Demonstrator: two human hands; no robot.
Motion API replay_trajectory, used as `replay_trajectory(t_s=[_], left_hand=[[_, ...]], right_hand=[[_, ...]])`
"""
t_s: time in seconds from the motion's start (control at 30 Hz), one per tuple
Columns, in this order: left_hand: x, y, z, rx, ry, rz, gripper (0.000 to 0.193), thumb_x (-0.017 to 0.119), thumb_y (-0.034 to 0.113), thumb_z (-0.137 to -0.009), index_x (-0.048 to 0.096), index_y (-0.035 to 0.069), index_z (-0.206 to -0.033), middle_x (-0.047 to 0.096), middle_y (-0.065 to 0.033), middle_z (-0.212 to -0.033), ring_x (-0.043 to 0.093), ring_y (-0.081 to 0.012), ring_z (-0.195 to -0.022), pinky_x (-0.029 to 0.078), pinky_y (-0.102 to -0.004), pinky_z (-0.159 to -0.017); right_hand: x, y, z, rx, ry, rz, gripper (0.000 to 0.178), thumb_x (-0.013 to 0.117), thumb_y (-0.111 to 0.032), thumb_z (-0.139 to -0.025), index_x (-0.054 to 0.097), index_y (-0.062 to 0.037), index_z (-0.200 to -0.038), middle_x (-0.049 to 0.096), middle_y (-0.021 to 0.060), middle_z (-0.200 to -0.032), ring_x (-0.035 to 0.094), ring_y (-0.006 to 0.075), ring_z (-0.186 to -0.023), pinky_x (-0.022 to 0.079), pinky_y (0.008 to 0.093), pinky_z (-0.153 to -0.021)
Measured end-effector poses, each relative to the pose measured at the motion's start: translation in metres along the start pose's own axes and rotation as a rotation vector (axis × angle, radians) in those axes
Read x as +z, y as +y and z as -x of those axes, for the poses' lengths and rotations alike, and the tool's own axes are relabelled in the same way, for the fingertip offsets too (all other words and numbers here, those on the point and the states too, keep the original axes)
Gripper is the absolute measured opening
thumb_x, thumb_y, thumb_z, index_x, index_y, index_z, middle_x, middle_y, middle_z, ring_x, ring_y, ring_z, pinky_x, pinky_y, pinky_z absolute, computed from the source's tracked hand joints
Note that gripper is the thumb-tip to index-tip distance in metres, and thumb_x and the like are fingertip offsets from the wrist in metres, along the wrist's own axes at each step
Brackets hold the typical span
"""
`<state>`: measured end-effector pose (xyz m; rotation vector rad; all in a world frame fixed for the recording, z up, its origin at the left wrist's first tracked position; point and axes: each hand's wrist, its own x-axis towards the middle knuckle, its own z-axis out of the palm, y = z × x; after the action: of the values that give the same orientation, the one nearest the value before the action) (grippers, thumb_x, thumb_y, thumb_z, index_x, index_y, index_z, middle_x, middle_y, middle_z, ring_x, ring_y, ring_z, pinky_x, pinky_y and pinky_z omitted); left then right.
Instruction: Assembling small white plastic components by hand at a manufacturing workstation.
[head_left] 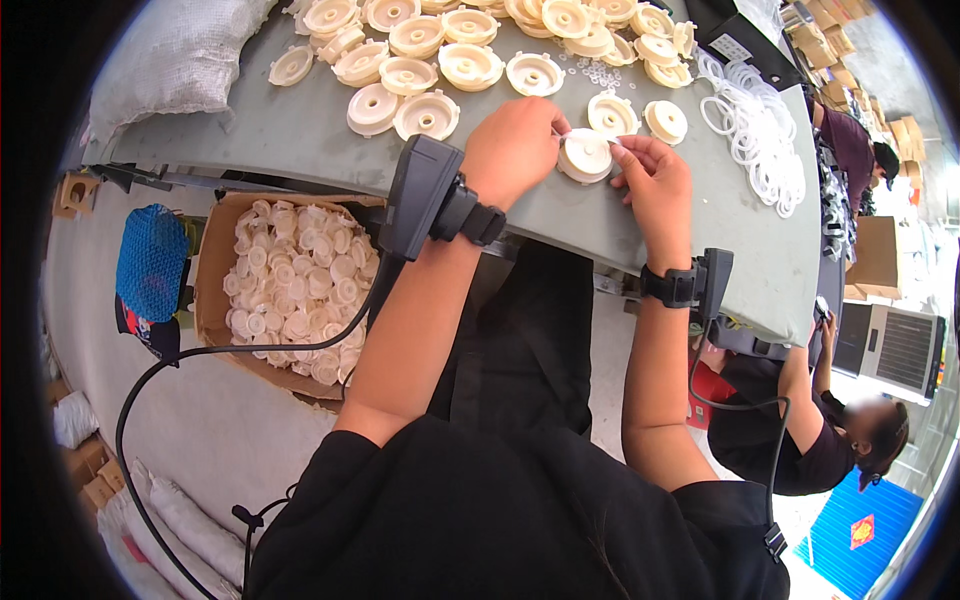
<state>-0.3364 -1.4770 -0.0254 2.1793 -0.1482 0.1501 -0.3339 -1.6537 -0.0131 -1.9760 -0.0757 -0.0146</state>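
1. Left-hand grip [515, 145]: thumb and fingertips come together in a narrow pinch, apparently on the left end of a thin white plastic piece, perhaps a ring [588, 134].
2. Right-hand grip [655, 185]: thumb and forefinger are close together at the opposite end of that piece, the other fingers loosely curled. Whether they have hold of it or only press there, I cannot tell.
3. Between the two grips sits a round, cream-coloured plastic disc [585, 162] with a raised rim, near the front edge of the grey tabletop [720, 235]. The white piece lies across its far side.
4. Progress on this disc looks partial, I judge: the white piece is at the disc, but with fingers at both ends it does not seem settled. How well it is seated is too small to see.
5. Beyond the grips and to their left spreads a large group of cream plastic discs [470, 65], some stacked. Which of these are finished cannot be told from here.
6. Just beyond the grips lie tiny clear rings [597, 72]; to the right is a heap of loose white translucent rings [755, 150]. Judging by these supplies, plenty is left to do.
7. Below and left of the left-hand grip, a brown cardboard box [212, 270] holds many pale plastic pieces [290, 290].
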Motion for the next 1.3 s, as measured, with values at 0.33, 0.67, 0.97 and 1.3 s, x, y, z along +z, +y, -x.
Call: replay_trajectory(t_s=[0.33,0.67,0.97,1.3], left_hand=[[-0.004,0.007,-0.01,-0.102,-0.043,-0.126,0.017,0.052,0.01,-0.08,0.063,-0.003,-0.083,0.062,-0.0092,-0.06,0.062,-0.0171,-0.055,0.048,-0.0314,-0.053],[-0.015,0.008,-0.024,-0.236,-0.279,-0.001,0.019,0.053,0.012,-0.077,0.058,0.001,-0.092,0.062,-0.0087,-0.07,0.061,-0.0125,-0.054,0.047,-0.0289,-0.048],[0.02,0.011,0.028,0.032,0.153,-0.186,0.027,0.058,0.016,-0.08,0.062,0.009,-0.105,0.06,-0.0128,-0.091,0.058,-0.033,-0.085,0.046,-0.0418,-0.073],[0.031,0.007,0.046,0.131,0.307,-0.319,0.051,0.073,0.034,-0.067,0.058,0.011,-0.11,0.054,-0.0029,-0.111,0.044,-0.0228,-0.108,0.03,-0.0386,-0.087]], right_hand=[[0.013,0.002,-0.005,-0.03,0.145,0.035,0.014,0.064,-0.01,-0.081,0.063,0.0019,-0.087,0.063,0.0057,-0.07,0.056,0.0086,-0.054,0.043,0.0208,-0.045],[0.009,0.003,-0.01,-0.015,0.118,-0.013,0.011,0.066,-0.005,-0.078,0.063,0.0027,-0.085,0.063,0.0048,-0.073,0.056,0.0079,-0.058,0.046,0.0205,-0.046],[0.006,0.013,0.005,-0.133,0.004,0.073,0.014,0.06,-0.002,-0.079,0.066,0.0025,-0.091,0.065,0.0066,-0.073,0.058,0.0113,-0.065,0.048,0.026,-0.06],[0.009,0.017,0.025,-0.343,-0.012,0.167,0.031,0.058,0.0,-0.08,0.06,-0.0034,-0.11,0.059,0.0101,-0.1,0.059,0.0185,-0.084,0.047,0.0279,-0.075]])
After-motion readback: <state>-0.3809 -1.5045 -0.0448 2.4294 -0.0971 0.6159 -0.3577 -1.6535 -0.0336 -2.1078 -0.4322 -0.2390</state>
